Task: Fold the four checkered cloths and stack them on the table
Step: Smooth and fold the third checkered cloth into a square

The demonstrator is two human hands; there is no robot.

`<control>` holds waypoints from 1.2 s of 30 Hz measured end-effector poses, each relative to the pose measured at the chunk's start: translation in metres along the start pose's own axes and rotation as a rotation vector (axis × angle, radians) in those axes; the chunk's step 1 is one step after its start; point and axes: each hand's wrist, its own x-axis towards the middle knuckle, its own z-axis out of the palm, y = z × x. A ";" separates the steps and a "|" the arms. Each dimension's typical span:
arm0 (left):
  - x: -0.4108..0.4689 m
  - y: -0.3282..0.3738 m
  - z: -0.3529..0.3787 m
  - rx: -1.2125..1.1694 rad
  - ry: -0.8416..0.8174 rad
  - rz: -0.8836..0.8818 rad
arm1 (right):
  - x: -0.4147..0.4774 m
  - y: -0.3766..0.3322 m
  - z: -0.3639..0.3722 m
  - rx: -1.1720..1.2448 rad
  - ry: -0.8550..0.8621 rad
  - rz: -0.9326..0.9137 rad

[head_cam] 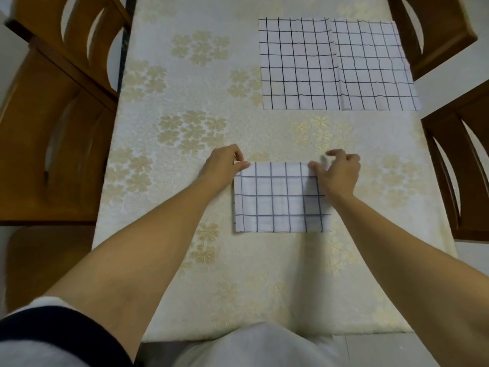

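Note:
A folded white cloth with a dark grid [280, 200] lies in the middle of the table in front of me. My left hand [225, 165] pinches its far left corner. My right hand [336, 170] holds its far right corner with curled fingers, slightly blurred. At the far right of the table lie two unfolded checkered cloths side by side: one [299, 64] on the left, slightly overlapping the other [375, 67] on the right.
The table carries a cream tablecloth with pale gold flowers [185, 133]. Wooden chairs stand along the left side [53, 123] and the right side [455, 176], another at the far right corner [434, 30].

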 end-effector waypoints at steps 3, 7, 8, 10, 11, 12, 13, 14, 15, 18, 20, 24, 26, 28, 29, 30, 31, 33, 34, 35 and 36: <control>-0.020 0.010 0.020 0.275 0.322 0.124 | -0.024 -0.019 0.011 -0.123 0.145 -0.244; -0.042 0.033 0.071 0.406 0.127 0.271 | -0.074 -0.034 0.055 -0.141 -0.087 -0.584; -0.043 0.029 0.081 0.476 0.061 0.247 | -0.081 -0.031 0.065 -0.161 -0.168 -0.579; -0.043 0.014 0.088 0.594 0.041 0.204 | -0.084 -0.017 0.072 -0.249 -0.243 -0.562; -0.044 0.008 0.087 0.617 0.054 0.197 | -0.081 -0.009 0.069 -0.309 -0.251 -0.573; -0.044 0.005 0.084 0.612 0.064 0.198 | -0.077 -0.001 0.065 -0.363 -0.253 -0.578; -0.044 0.002 0.080 0.586 0.073 0.190 | -0.072 0.007 0.059 -0.399 -0.250 -0.563; -0.044 -0.001 0.075 0.565 0.087 0.171 | -0.066 0.015 0.051 -0.422 -0.248 -0.525; -0.044 -0.006 0.071 0.568 0.108 0.146 | -0.058 0.022 0.043 -0.439 -0.248 -0.478; -0.047 -0.026 0.055 0.620 0.108 0.049 | -0.038 0.041 0.019 -0.488 -0.298 -0.381; -0.046 -0.026 0.050 0.624 0.113 -0.022 | -0.036 0.038 0.013 -0.515 -0.303 -0.343; -0.044 0.024 0.064 0.484 0.169 0.078 | -0.065 -0.013 0.036 -0.397 -0.210 -0.479; -0.052 0.032 0.083 0.556 0.095 0.155 | -0.086 -0.024 0.055 -0.355 -0.289 -0.540; -0.056 0.021 0.087 0.598 0.065 0.131 | -0.095 -0.014 0.060 -0.405 -0.322 -0.532; -0.057 0.013 0.084 0.611 0.064 0.126 | -0.093 -0.005 0.056 -0.441 -0.312 -0.533; -0.057 0.006 0.078 0.608 0.055 0.119 | -0.087 0.005 0.048 -0.466 -0.309 -0.529; -0.058 0.000 0.071 0.597 0.057 0.105 | -0.080 0.014 0.038 -0.477 -0.310 -0.506; -0.059 -0.015 0.054 0.588 0.083 0.048 | -0.061 0.033 0.017 -0.491 -0.316 -0.432; -0.059 -0.023 0.046 0.603 0.085 0.020 | -0.052 0.043 0.007 -0.512 -0.325 -0.401; -0.059 -0.030 0.039 0.619 0.081 -0.005 | -0.044 0.049 -0.001 -0.536 -0.341 -0.377; -0.060 -0.034 0.035 0.642 0.074 -0.026 | -0.039 0.052 -0.006 -0.549 -0.345 -0.349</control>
